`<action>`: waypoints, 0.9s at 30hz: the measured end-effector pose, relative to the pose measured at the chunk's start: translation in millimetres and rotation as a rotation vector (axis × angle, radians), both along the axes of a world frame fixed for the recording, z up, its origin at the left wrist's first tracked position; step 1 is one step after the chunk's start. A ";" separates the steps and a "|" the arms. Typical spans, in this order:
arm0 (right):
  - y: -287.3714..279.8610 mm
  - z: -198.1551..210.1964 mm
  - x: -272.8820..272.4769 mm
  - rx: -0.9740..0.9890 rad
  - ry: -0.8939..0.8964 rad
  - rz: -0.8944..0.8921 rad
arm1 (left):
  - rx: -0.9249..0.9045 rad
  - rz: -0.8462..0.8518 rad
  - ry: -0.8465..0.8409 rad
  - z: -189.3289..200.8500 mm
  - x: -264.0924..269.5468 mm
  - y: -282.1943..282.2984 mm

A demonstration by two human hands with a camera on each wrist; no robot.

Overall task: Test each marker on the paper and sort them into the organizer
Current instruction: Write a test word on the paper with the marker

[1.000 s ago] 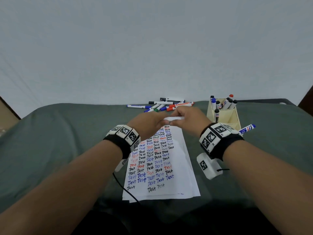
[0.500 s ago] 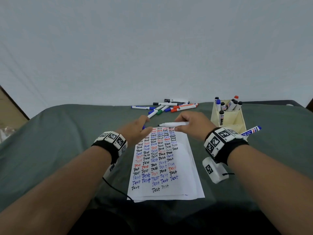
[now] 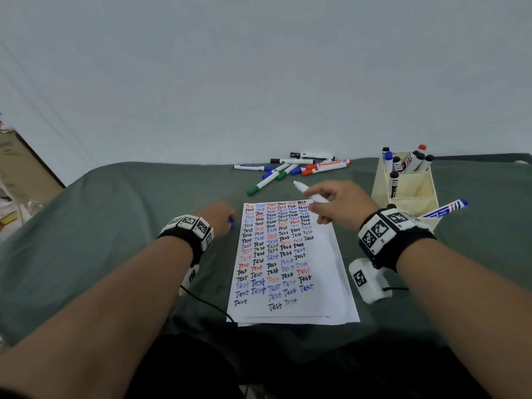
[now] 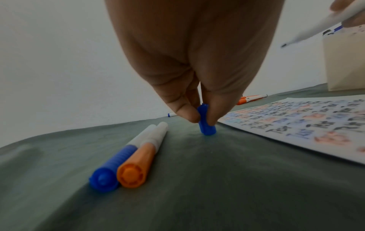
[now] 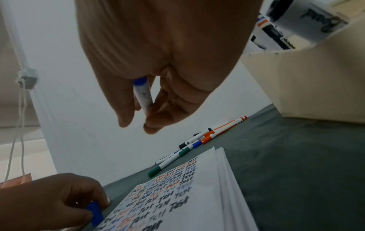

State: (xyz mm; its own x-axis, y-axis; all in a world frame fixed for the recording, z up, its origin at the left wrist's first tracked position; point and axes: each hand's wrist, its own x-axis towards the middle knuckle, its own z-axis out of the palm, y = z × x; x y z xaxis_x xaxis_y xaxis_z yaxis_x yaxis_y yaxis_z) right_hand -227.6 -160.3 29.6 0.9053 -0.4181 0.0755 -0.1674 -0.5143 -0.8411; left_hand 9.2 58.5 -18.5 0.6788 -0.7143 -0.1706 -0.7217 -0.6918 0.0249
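Loose markers [image 3: 290, 168] at tabletop's far edge: about eight. Organizer [image 3: 408, 188] at right edge: about eight markers inside. Left hand [image 3: 217, 216] pinches blue cap [image 4: 205, 123], cap end on cloth left of paper [image 3: 290, 263]. Right hand [image 3: 338, 204] grips uncapped marker [image 3: 306, 190] above paper's far edge.

Bare forearms; black wristbands [image 3: 383, 240], white checkered tags.

Bare green tablecloth [image 3: 115, 226] lies open toward its left edge, while loose markers [image 3: 299, 167] crowd the far edge, the organizer [image 3: 408, 188] blocks the right, and the paper [image 3: 290, 272] fills the middle.
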 end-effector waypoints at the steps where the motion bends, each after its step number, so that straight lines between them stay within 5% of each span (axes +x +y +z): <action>1: -0.3 -2.0 -0.4 -0.009 0.002 0.006 | 0.006 0.008 -0.005 -0.8 0.7 0.1; 4: -2.3 -9.8 0.8 0.049 -0.048 -0.001 | -0.040 0.051 0.002 -4.8 1.6 0.8; 10: -6.3 -30.4 7.6 0.641 -0.298 -0.235 | -0.089 0.120 0.008 -3.9 -2.8 -4.2; 14: -3.7 -44.9 10.4 0.847 -0.299 -0.413 | -0.102 -0.047 -0.131 2.4 -21.4 -18.8; 17: -0.4 -54.6 9.9 1.015 -0.338 -0.457 | -0.068 -0.212 -0.064 1.8 -47.3 -32.8; 22: 1.3 -70.3 5.2 0.932 -0.306 -0.384 | 0.217 -0.215 0.135 -12.7 -76.9 -47.6; 27: 5.6 -83.6 0.4 0.715 -0.240 -0.375 | 0.278 -0.210 0.215 -28.0 -79.0 -45.4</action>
State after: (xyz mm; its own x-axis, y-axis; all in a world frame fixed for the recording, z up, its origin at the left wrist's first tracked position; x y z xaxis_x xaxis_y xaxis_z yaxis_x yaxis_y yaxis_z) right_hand -227.2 -154.7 -54.0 0.6901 -0.7083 -0.1485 0.0044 0.2093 -0.9778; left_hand -69.8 13.0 -46.5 0.4510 -0.7402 -0.4987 -0.8466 -0.5317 0.0235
